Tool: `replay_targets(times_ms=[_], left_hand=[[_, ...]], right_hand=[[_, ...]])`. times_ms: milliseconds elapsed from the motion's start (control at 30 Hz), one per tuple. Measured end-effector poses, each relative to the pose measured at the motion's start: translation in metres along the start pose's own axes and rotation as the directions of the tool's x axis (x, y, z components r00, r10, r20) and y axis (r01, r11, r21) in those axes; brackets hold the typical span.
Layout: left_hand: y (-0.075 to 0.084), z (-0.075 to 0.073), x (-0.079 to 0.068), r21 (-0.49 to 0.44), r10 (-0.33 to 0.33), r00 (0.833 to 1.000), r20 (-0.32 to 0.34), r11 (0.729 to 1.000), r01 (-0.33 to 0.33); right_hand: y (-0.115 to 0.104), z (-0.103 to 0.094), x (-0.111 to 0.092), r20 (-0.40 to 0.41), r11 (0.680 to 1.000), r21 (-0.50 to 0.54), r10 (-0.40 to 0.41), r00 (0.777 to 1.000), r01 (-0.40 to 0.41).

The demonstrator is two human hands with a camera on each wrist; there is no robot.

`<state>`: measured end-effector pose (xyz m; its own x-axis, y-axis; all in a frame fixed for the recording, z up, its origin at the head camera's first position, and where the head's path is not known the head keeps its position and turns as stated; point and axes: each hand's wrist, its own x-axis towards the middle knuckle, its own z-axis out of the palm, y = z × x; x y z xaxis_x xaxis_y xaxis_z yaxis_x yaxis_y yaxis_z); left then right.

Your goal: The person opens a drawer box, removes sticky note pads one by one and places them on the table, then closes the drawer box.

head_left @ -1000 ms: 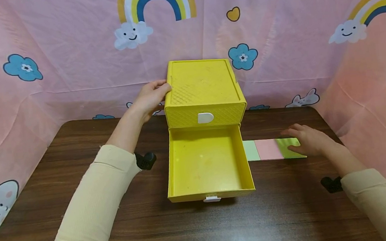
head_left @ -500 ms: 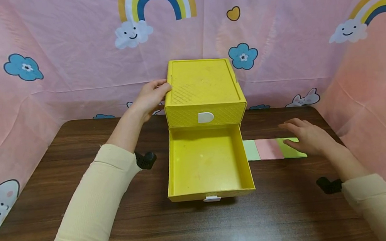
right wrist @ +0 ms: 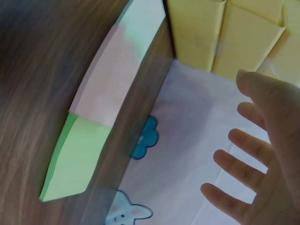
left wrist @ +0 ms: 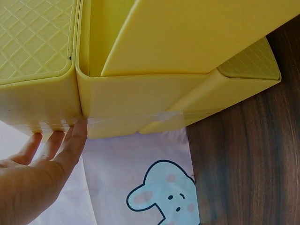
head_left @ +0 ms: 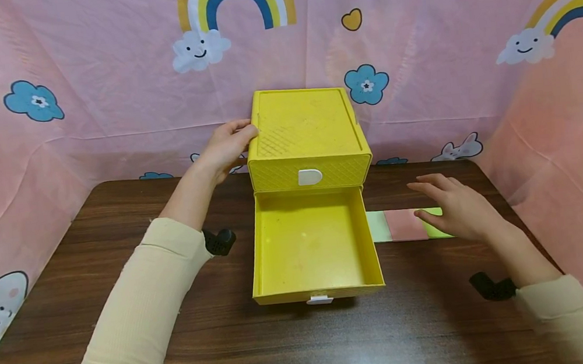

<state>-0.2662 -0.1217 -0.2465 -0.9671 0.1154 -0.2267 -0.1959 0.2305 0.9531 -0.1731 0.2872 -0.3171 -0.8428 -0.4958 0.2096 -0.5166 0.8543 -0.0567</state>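
A yellow drawer unit (head_left: 312, 121) stands at the back of the table, its open drawer (head_left: 308, 250) pulled out toward me with nothing in it. My left hand (head_left: 230, 144) rests against the unit's upper left side; the left wrist view shows the straight fingertips (left wrist: 80, 125) touching its wall. Right of the drawer lies a row of sticky-note pads: mint (head_left: 379, 226), pink (head_left: 405, 225) and lime (head_left: 439, 230). Over the lime end, my right hand (head_left: 457, 207) hovers with spread fingers and holds nothing. It partly covers that pad in the head view.
The dark wooden table (head_left: 223, 347) carries all this. A pink patterned cloth (head_left: 128, 74) hangs close behind and along both sides. White pull tabs mark the closed upper drawer (head_left: 275, 175) and the open one. A black wrist device (head_left: 491, 288) sits by my right cuff.
My right hand has lifted and shifted slightly left over the sticky-note pads, its fingers spreading. The left hand, the drawer unit and the pads have stayed where they were.
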Motion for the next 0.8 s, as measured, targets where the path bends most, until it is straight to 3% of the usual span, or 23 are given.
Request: replay_targets(times_ms=[133, 800], left_hand=[[0.001, 0.001, 0.0, 0.0, -0.002, 1.0, 0.001, 1.0, 0.002], [0.0, 0.001, 0.001, -0.003, 0.0, 1.0, 0.003, 1.0, 0.0]], right_hand=[[-0.009, -0.003, 0.001, -0.006, 1.0, 0.006, 0.023, 1.0, -0.023], [-0.058, -0.024, 0.002, -0.107, 0.997, 0.031, -0.072, 0.992, 0.075]])
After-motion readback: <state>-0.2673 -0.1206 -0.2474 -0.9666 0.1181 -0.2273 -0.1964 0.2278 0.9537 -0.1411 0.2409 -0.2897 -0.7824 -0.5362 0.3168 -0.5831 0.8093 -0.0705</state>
